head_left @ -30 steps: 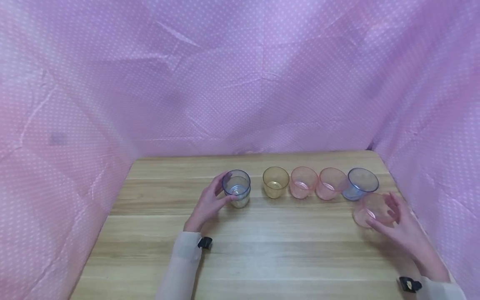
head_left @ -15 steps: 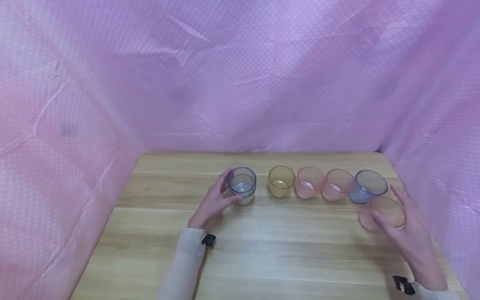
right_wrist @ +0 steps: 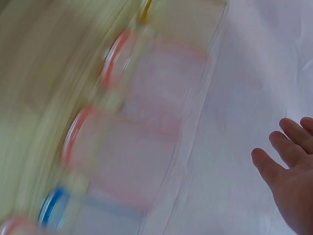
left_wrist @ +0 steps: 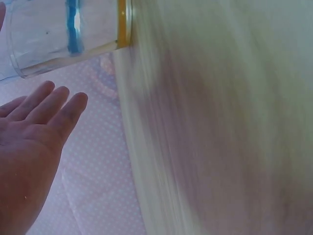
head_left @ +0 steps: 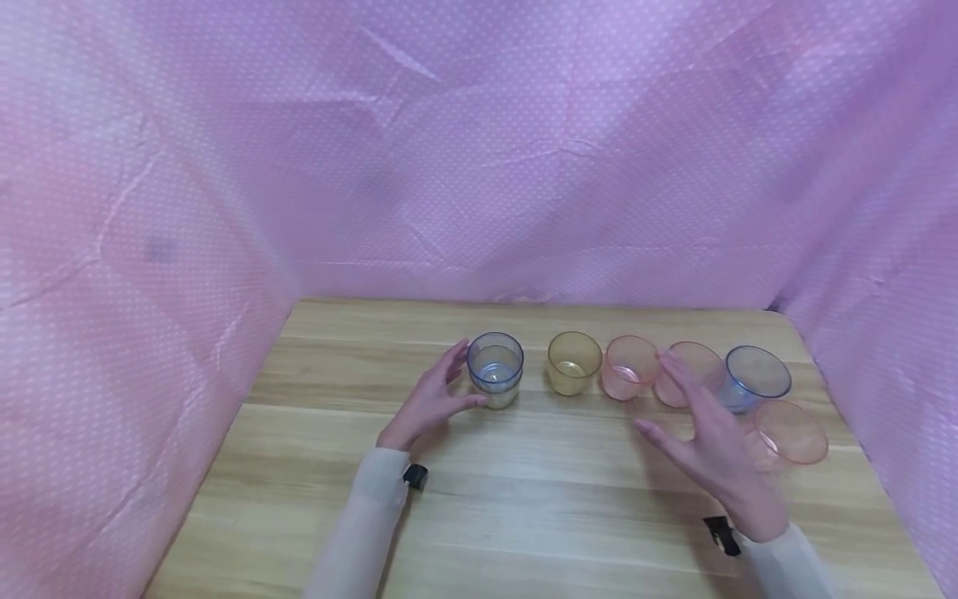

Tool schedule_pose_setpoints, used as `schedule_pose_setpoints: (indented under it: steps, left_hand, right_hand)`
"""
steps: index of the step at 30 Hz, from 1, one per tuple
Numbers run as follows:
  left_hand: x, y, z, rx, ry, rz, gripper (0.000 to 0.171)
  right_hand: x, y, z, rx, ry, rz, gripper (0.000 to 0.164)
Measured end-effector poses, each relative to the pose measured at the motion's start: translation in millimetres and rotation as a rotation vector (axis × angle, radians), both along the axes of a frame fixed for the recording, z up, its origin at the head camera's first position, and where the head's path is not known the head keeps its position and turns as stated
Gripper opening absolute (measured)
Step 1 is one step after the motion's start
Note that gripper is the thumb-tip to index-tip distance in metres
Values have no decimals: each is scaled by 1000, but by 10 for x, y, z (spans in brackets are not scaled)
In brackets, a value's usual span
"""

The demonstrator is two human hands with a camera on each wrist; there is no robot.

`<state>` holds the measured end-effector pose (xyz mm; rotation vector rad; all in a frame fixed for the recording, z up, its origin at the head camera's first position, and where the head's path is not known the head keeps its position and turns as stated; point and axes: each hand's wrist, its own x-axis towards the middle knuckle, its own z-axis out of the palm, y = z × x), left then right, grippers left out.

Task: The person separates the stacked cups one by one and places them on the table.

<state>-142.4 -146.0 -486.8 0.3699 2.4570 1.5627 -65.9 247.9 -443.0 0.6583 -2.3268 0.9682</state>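
A clear blue cup (head_left: 496, 373) sits nested in a yellow cup (head_left: 505, 402), both upright. My left hand (head_left: 432, 403) is spread around their left side, thumb in front and fingers behind; in the left wrist view its fingers (left_wrist: 54, 105) are straight and apart from the stack. My right hand (head_left: 711, 453) hangs over the table with nothing in it, thumb and fingers spread. Its fingertips overlap the gap between a pink cup (head_left: 627, 378) and a second pink cup (head_left: 702, 366). A third pink cup (head_left: 799, 439) stands right of that hand, in front of a blue cup (head_left: 758, 374).
A single yellow cup (head_left: 573, 366) stands between the nested pair and the pink cups, at the left end of the back row. The wooden table (head_left: 539, 516) is bordered by pink dotted cloth (head_left: 479, 166) at the back and sides.
My right hand has left the front pink cup at the right and swung left toward the other pink cups. The left hand has loosened slightly from the nested cups. The head view has shifted left.
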Motion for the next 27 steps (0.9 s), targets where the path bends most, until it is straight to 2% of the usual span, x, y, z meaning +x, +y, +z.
schedule_pose_setpoints:
  steps: [6, 9, 14, 20, 27]
  left_hand:
    - [-74, -25, 4, -25, -9, -66, 104]
    - [-112, -40, 20, -20, -18, -108, 99]
    - [-198, -57, 39, 8, -6, -175, 92]
    - [-288, -69, 23, 72, 7, -240, 83]
    - [-317, -46, 35, 123, -48, -268, 79]
  right_hand:
    - [-205, -422, -7, -21, -1, 120, 86]
    - [-303, -595, -8, -11, -19, 151, 85]
    - [-474, -834, 56, 48, -127, 174, 85]
    - [-698, -1117, 50, 63, -293, 253, 90]
    - [-876, -1373, 4, 105, -435, 281, 94]
